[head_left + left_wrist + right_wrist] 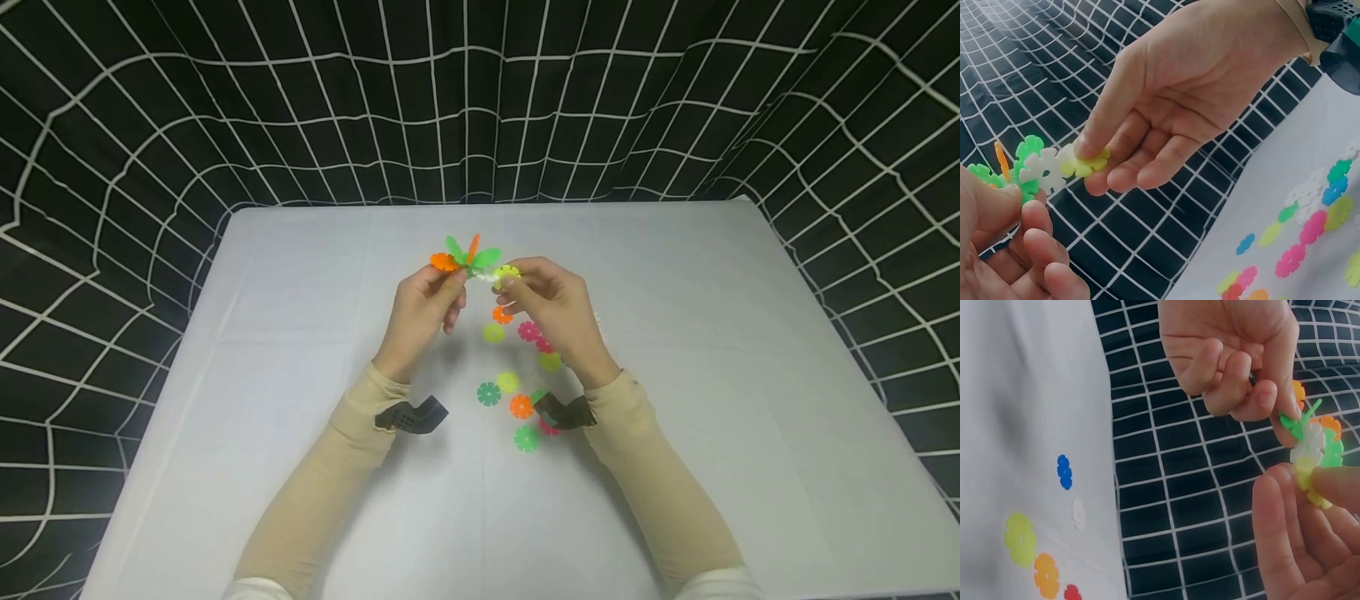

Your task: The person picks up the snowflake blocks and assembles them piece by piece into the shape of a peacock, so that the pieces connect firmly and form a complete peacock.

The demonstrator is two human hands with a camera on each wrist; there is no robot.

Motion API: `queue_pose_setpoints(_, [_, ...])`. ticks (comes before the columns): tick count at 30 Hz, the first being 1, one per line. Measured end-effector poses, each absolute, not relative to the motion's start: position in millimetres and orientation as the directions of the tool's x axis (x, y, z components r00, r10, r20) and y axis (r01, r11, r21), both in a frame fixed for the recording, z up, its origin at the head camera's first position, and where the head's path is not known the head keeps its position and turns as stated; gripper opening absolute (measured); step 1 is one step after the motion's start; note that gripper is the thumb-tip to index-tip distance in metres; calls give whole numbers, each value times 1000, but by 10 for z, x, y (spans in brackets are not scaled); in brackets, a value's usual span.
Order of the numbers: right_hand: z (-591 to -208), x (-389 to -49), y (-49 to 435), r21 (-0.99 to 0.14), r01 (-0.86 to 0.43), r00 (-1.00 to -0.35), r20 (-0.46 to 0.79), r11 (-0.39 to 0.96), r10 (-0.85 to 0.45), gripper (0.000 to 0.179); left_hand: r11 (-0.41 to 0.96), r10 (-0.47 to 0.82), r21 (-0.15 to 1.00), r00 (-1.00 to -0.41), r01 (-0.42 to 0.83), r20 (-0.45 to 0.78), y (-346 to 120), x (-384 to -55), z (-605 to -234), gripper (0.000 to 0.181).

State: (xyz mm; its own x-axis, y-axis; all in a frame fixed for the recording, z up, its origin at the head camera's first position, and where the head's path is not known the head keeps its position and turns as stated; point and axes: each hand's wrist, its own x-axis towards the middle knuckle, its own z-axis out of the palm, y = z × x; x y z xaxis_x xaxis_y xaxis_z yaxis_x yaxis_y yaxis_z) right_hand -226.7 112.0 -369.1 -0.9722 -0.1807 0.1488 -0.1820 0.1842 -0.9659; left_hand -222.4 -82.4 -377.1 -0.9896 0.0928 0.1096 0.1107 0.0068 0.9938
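Observation:
My left hand pinches a joined cluster of notched plastic snowflake discs between thumb and forefinger, above the table. Green and orange discs fan out from it like petals. On its right side sits a white disc. Thumb and forefinger of my right hand grip a yellow disc, which overlaps the white disc's edge in both wrist views. The right hand's other fingers curl loosely below it. In the right wrist view, the left fingertips hold a green disc of the cluster.
Loose discs lie on the white table beneath and between my forearms, among them a dark green one, an orange one and a pink one. My right forearm hides some. A black curtain with white grid lines surrounds the table.

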Motion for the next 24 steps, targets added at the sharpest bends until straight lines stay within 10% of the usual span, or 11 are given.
queue_pose_setpoints(24, [-3668, -2249, 1100, -972, -150, -971, 110, 180, -214, 19, -83, 109, 993, -989, 88, 97, -809, -2225, -3794, 18])
